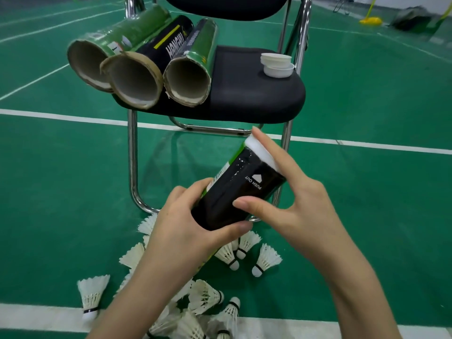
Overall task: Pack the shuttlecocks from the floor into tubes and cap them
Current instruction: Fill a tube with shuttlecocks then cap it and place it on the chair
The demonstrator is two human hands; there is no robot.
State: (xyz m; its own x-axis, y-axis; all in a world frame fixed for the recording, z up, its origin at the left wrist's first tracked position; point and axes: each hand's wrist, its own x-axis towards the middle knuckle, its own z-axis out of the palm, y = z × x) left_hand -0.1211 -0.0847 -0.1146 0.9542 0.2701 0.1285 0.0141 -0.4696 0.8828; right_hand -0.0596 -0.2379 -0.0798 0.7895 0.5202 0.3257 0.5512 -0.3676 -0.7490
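Note:
A black and green tube (234, 189) marked PUSH OUT is tilted in front of me, its far end closed by a white cap (263, 152). My left hand (186, 228) grips its lower part. My right hand (288, 192) curls round the upper part, fingers lying over the cap, thumb on the black wall. Several white shuttlecocks (210, 294) lie scattered on the green floor below my hands. Three open tubes (137, 81) lie side by side on the chair seat, mouths toward me. Two white caps (277, 64) are stacked on the seat's right side.
The black padded chair (256, 99) with chrome legs stands on the green court floor, just beyond my hands. White court lines (61, 116) cross the floor. A yellow object (370, 20) and a dark bag (411, 19) sit far back right.

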